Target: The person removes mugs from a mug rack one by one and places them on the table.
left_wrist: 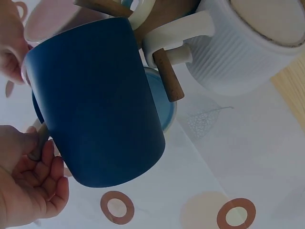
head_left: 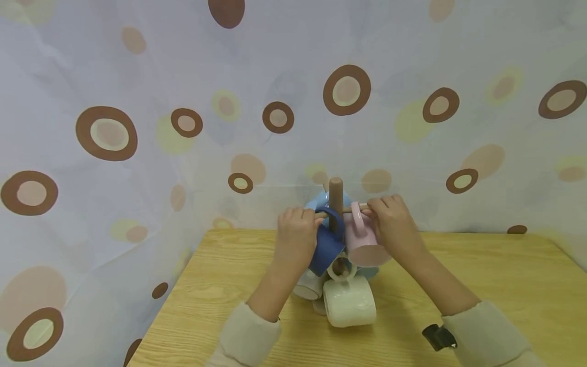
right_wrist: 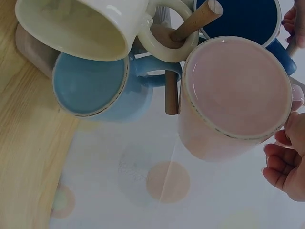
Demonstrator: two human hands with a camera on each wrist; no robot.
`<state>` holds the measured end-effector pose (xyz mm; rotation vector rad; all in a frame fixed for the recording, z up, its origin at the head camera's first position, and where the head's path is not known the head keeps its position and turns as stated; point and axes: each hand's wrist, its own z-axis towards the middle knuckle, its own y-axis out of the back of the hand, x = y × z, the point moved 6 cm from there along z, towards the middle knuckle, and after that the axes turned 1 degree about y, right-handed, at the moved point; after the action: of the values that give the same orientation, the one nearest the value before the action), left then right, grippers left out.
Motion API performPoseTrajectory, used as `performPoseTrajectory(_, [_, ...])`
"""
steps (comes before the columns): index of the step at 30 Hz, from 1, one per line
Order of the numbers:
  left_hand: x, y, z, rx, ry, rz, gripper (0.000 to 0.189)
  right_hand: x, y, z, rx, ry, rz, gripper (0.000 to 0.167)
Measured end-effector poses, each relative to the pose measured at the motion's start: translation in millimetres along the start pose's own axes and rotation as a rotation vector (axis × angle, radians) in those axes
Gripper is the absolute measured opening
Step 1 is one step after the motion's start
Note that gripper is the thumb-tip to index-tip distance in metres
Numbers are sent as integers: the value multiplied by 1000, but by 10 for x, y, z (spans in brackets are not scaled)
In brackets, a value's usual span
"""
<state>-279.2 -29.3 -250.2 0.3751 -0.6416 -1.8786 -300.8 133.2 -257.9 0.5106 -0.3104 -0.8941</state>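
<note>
Mug rack [head_left: 336, 199] stands on the table [head_left: 206, 285], a dark blue mug [head_left: 326, 250] on its upper left peg [head_left: 322, 215], a pink mug [head_left: 365, 240] on its upper right peg [head_left: 347, 209]; left grip [head_left: 295, 237] and right grip [head_left: 398, 227], nearly closed, pinch those pegs' tips.

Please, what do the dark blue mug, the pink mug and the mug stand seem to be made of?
Dark blue mug: perhaps satin ceramic; its sheen is soft.
Pink mug: probably glazed ceramic; brownish flecks mark its edge.
Mug stand: apparently smooth wood; one brown peg has a paler end.
</note>
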Motion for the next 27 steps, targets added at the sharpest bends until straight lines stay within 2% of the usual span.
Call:
performPoseTrajectory(7, [-94, 29, -21, -10, -21, 96, 26, -54, 12, -8, 6, -37, 24, 9])
performPoseTrajectory(15, [-126, 46, -42, 1, -1, 80, 23, -39, 17, -48, 17, -89, 17, 8])
performPoseTrajectory(22, [-131, 45, -36, -37, -10, 107, 23, -13, 16, -31, 7, -64, -14, 5])
performPoseTrajectory(27, [-127, 30, -42, -26, -13, 102, 23, 1, 15, -33, 2, -48, -26, 8])
